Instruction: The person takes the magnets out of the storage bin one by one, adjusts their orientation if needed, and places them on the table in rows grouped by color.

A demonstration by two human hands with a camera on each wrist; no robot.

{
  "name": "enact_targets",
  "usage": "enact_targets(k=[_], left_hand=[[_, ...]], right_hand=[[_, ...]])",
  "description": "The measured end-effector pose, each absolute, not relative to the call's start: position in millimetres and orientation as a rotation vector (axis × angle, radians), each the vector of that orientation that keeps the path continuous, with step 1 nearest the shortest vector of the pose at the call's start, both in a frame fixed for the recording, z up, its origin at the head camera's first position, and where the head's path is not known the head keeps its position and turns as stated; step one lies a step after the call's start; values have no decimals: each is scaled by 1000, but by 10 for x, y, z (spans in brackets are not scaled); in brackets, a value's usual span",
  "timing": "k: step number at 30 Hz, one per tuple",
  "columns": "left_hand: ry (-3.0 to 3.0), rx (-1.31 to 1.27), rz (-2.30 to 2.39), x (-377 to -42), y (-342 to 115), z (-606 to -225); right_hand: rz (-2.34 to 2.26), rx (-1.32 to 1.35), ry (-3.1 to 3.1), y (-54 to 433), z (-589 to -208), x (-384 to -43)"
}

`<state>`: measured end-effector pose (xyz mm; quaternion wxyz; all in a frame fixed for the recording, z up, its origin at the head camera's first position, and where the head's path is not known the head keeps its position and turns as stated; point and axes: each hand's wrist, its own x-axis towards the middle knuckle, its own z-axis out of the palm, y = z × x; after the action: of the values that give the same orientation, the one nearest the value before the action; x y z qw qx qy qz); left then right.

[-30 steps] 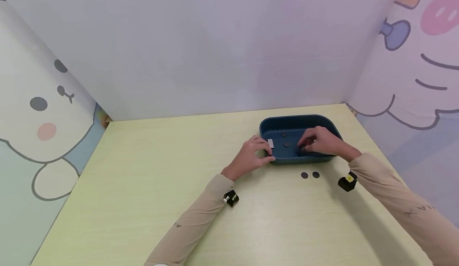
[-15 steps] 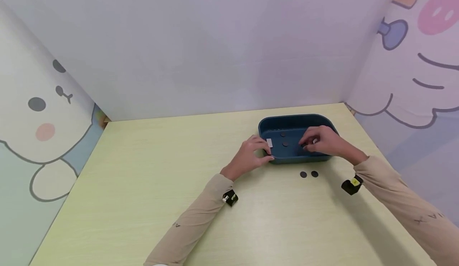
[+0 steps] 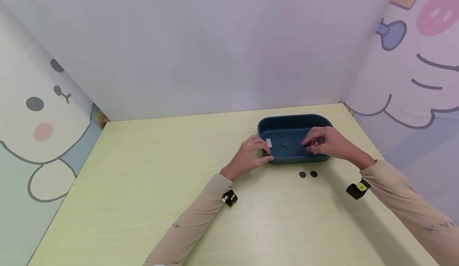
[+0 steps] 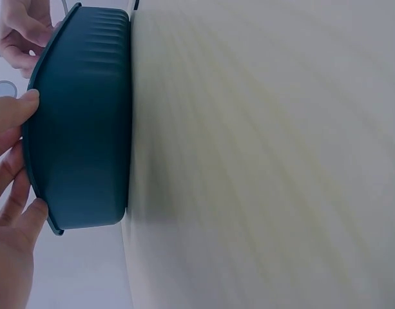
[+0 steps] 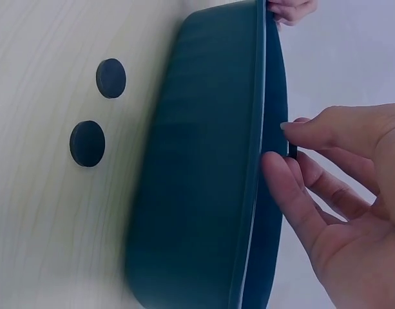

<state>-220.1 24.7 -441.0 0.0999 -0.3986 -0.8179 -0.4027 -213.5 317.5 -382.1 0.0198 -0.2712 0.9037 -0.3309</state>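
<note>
The blue tub (image 3: 297,160) sits on the far right part of the bench (image 3: 161,186). Inside it, toward the left, lie two dark round discs (image 3: 284,144), one a bit farther back than the other. A small white piece (image 3: 268,143) is by the tub's left end. Two more dark discs (image 3: 303,175) lie side by side on the bench, just near of the tub.

The left hand (image 3: 247,158) holds the tub's rim at the near left corner, with its fingers bent and its thumb close to them. The right hand (image 3: 326,141) is over the right part of the tub. Its thumb and fingertips are nearly together and pinch a small dark thing (image 5: 292,150). It looks like a disc, but the fingers hide most of it.

The thin thing could slip and drop, because only the fingertips have it. If the right hand bumps the near rim, it could get knocked loose. If the left hand pulls too hard, the tub could slide or tip, and the discs inside could move about.
</note>
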Motion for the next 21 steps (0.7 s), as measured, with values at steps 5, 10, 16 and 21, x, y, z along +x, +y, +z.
enact_targets(k=[5, 10, 16, 21], left_hand=[[-2423, -1177, -1184, -2203, 252, -4406], [-2443, -1173, -1177, -2199, 258, -4404], [-2440, -1164, -1163, -2198, 260, -4398], [-2433, -1170, -1161, -2195, 261, -4394]], right_hand=[[-1030, -843, 2804, 3191, -3793, -2091], [-1008, -796, 2815, 3235, -3786, -2047], [-1020, -828, 2831, 3286, -3777, -1995], [-1029, -864, 2834, 3334, -3778, -1947]])
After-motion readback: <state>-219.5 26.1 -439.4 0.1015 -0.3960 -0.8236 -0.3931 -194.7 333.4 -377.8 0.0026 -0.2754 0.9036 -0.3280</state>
